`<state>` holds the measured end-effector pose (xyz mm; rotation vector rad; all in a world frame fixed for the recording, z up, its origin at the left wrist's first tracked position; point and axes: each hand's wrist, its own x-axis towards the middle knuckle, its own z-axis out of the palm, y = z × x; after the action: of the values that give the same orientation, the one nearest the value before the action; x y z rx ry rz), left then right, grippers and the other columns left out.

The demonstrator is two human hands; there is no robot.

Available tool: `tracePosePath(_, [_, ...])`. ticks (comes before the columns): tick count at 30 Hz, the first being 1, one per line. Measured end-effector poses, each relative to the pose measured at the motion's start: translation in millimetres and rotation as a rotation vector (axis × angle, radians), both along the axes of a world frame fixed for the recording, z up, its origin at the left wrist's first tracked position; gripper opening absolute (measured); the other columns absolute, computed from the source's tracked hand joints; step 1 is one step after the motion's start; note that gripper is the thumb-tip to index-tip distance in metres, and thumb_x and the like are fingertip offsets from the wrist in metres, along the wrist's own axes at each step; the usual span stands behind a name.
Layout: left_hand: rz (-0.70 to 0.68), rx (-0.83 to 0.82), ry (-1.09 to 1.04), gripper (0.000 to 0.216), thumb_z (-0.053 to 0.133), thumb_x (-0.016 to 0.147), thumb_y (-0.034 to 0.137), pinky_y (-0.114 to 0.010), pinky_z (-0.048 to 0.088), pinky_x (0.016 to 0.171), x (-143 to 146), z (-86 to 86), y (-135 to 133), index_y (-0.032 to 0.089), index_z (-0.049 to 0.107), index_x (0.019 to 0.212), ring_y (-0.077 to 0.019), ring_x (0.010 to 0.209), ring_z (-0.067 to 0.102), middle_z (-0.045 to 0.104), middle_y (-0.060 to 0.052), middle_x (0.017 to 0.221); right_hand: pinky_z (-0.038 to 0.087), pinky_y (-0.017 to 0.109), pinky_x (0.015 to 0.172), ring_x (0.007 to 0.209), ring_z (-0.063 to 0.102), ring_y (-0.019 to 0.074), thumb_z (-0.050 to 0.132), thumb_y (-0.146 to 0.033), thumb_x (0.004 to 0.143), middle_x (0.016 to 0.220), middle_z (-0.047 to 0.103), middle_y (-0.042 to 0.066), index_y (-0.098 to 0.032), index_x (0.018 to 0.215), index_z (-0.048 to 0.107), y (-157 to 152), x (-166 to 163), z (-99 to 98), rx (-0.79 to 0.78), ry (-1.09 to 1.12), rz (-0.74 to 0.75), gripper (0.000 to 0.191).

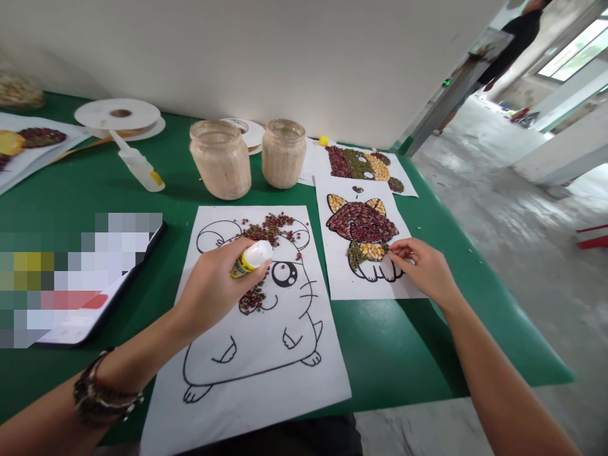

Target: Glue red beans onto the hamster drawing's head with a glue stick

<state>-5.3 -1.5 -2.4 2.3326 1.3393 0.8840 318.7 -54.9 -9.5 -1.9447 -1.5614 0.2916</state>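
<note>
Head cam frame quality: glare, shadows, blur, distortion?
Head view: pale rectangular window overbright, grey concrete floor streaked with glare; dark shadow on glossy green tabletop below the bare right hand; mosaic blocks over part of the flat black-edged phone; background right looks soft and slanted.

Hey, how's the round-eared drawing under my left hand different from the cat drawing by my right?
The round-eared drawing is mostly bare where visible, while the cat drawing has its face covered in dark red seeds. The round-eared drawing mixes red and green seeds loosely; the cat drawing groups its colours, yellow included. Both have black outlines on white paper.
</note>
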Motion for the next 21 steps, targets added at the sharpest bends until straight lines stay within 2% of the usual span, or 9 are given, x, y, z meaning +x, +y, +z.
tracePosePath(3, [0.014,0.0,0.008,0.016,0.049,0.073,0.034,-0.019,0.031,0.041,0,1.3,-1,0.019,0.052,0.069,-0.0083,0.042,0.038,0.046,0.004,0.048,0.048,0.031,0.06,0.061,0.056,0.0155,0.053,-0.029,0.065,0.07,0.059,0.005,-0.018,0.072,0.057,-2,-1,4.3,0.013,-0.002,-0.021,0.014])
tracePosePath(6, [0.031,-0.009,-0.004,0.016,0.049,0.073,0.034,-0.02,0.029,0.041,1,3.3,-2,0.019,0.052,0.069,-0.008,0.042,0.036,0.044,0.005,0.047,0.048,0.032,0.065,0.073,0.056,0.018,0.052,-0.027,0.069,0.082,0.057,0.007,-0.02,0.073,0.059,-2,-14,16.0,0.168,-0.123,-0.008,0.011])
tracePosePath(9, [0.02,-0.03,-0.033,0.016,0.048,0.074,0.033,-0.02,0.029,0.041,1,5.4,-2,0.019,0.052,0.068,-0.0079,0.043,0.036,0.045,0.005,0.048,0.045,0.034,0.072,0.082,0.056,0.0192,0.051,-0.023,0.073,0.084,0.058,0.007,-0.022,0.074,0.061,3,-41,31.5,0.268,-0.237,0.148,0.01])
tracePosePath(12, [0.015,-0.056,-0.068,0.017,0.048,0.074,0.032,-0.019,0.03,0.042,1,7.0,-1,0.018,0.049,0.065,-0.0075,0.043,0.036,0.045,0.005,0.049,0.045,0.03,0.063,0.068,0.057,0.0153,0.05,-0.022,0.076,0.073,0.061,0.003,-0.022,0.074,0.06,15,-76,41.0,0.175,-0.19,0.413,0.011])
tracePosePath(16, [0.024,-0.054,-0.111,0.018,0.048,0.074,0.03,-0.019,0.031,0.043,0,8.0,2,0.018,0.044,0.062,-0.0073,0.045,0.037,0.044,0.005,0.05,0.044,0.027,0.063,0.069,0.056,0.0131,0.045,-0.024,0.081,0.076,0.061,0.002,-0.02,0.079,0.061,41,-114,35.5,0.077,-0.229,0.647,0.017])
tracePosePath(18, [0.019,-0.054,-0.122,0.018,0.048,0.074,0.029,-0.019,0.031,0.043,-1,8.0,3,0.018,0.042,0.061,-0.0071,0.045,0.037,0.043,0.005,0.05,0.043,0.027,0.067,0.073,0.056,0.0138,0.044,-0.02,0.081,0.081,0.061,0.004,-0.019,0.081,0.061,57,-125,27.9,0.055,-0.26,0.684,0.017])
tracePosePath(21, [0.012,-0.064,-0.135,0.019,0.049,0.074,0.027,-0.018,0.03,0.043,-2,7.9,4,0.018,0.041,0.06,-0.0068,0.046,0.037,0.044,0.005,0.051,0.042,0.029,0.069,0.075,0.055,0.0151,0.047,-0.014,0.077,0.084,0.062,0.005,-0.018,0.081,0.062,79,-132,16.9,-0.006,-0.271,0.622,0.015])
